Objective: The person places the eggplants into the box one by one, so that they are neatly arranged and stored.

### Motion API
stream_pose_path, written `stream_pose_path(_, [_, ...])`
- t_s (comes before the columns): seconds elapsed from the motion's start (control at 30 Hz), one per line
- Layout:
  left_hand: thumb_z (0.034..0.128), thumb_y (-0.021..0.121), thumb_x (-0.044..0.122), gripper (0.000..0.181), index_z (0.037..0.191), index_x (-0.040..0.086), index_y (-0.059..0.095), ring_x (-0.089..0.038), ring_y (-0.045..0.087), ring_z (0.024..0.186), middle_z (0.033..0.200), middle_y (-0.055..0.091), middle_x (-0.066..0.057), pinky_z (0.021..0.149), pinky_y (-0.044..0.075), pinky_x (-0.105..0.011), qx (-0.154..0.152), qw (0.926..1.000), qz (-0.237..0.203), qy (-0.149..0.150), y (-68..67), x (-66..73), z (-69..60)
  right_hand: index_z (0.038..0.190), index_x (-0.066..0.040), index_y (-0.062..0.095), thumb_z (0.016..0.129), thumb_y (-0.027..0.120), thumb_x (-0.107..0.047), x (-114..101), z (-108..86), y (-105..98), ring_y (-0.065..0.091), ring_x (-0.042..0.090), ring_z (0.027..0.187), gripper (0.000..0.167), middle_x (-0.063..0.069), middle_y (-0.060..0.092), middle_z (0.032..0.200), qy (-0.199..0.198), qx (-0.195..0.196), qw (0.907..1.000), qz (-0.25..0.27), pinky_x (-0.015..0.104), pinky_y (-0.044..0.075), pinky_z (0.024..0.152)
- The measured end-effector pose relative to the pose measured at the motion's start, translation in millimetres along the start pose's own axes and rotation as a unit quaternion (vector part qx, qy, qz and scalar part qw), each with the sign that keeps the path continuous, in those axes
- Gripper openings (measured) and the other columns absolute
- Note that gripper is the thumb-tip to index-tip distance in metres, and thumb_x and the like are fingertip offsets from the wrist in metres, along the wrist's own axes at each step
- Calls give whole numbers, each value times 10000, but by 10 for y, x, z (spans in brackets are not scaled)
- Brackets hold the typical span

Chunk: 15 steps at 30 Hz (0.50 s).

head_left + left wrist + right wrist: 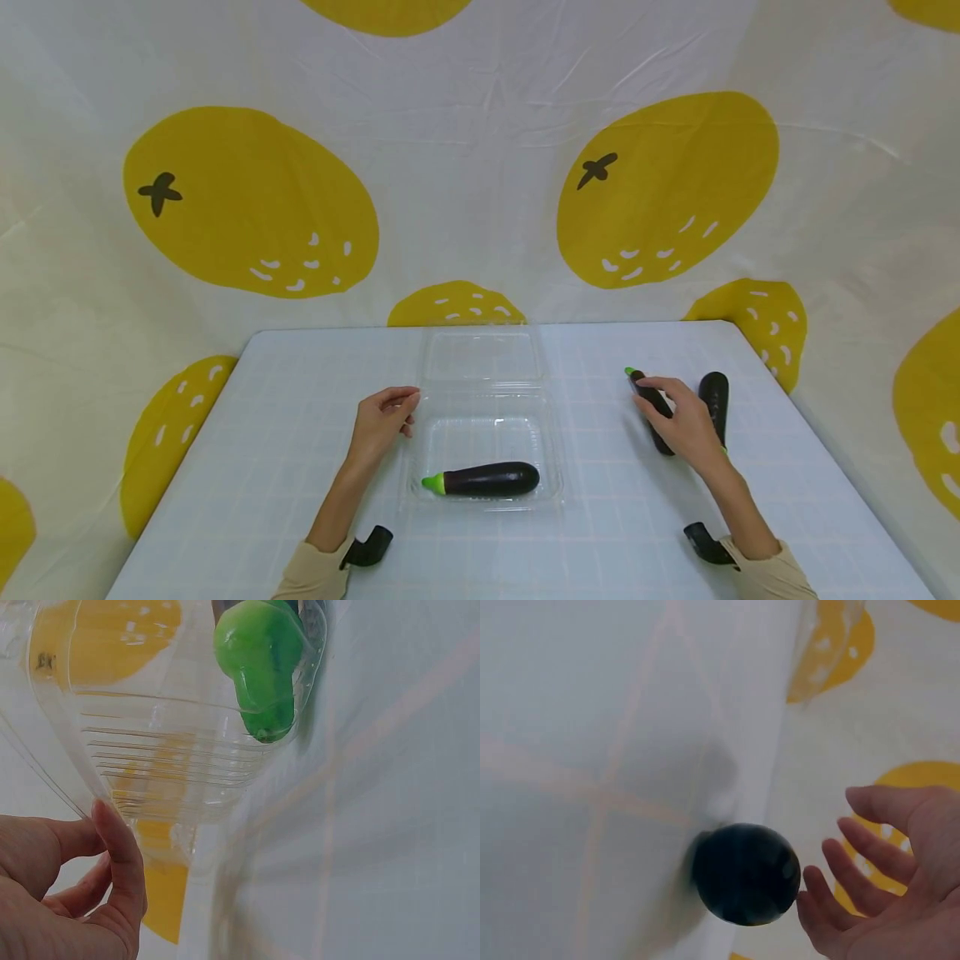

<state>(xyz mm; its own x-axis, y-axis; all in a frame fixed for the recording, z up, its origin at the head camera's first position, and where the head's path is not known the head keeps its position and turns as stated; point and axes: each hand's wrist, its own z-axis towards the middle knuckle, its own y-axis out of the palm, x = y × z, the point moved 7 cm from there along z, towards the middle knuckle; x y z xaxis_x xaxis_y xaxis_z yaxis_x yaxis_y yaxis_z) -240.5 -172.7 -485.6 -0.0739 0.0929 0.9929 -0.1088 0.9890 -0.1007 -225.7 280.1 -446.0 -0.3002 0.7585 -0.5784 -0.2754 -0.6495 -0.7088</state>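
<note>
The left hand is pinching the left side of a clear plastic box between thumb and index finger, the other fingers curling loosely beneath. The box is standing about midway between the left and right edges of the worktop, its lid lying folded back toward the far edge. Inside the base, a boxed eggplant is resting along the side nearest the person, its green cap pointing toward the worktop's left edge and its rounded end toward the right.

The right hand is hovering over a slanting eggplant on the right half of the worktop, fingers spreading loosely and gripping nothing; whether a fingertip is touching the dark skin, one cannot tell. This eggplant is pointing its green cap toward the far edge. Just beside it, closer to the right edge, an outer eggplant is lying with its rounded end toward the far edge, its cap end mostly hiding behind the hand.

Both forearms are emerging from tan sleeves, with dark wrist devices jutting out over the worktop. Behind the far edge, a pale cloth printed with yellow fruit is hanging.
</note>
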Motion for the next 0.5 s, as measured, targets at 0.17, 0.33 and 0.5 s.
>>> stream_pose_path(0.17, [981, 712, 102, 271, 1179, -83, 692, -193, 599, 661, 908, 677, -224, 539, 531, -224, -9, 10000, 20, -41, 3, -16, 7, 1209, 47, 668, 920, 746, -23, 73, -32, -19, 577, 441, 1160, 307, 272, 641, 1229, 161, -58, 9998, -94, 614, 468, 974])
stream_pose_path(0.33, [980, 718, 116, 300, 1194, -91, 682, -182, 599, 655, 880, 686, -183, 525, 532, -230, 14, 10000, 36, -54, -16, -28, 22, 1264, 42, 642, 943, 727, -44, 135, -54, -17, 521, 476, 1232, 344, 298, 589, 1305, 508, -339, 9980, -174, 674, 417, 1023])
stream_pose_path(0.5, [982, 717, 124, 300, 1192, -87, 685, -165, 592, 655, 895, 690, -177, 530, 529, -222, 21, 10000, 47, -43, -13, -24, 15, 1287, 50, 625, 955, 720, -56, 179, -81, -24, 493, 486, 1264, 361, 309, 565, 1330, 659, -501, 9963, -223, 674, 394, 1048])
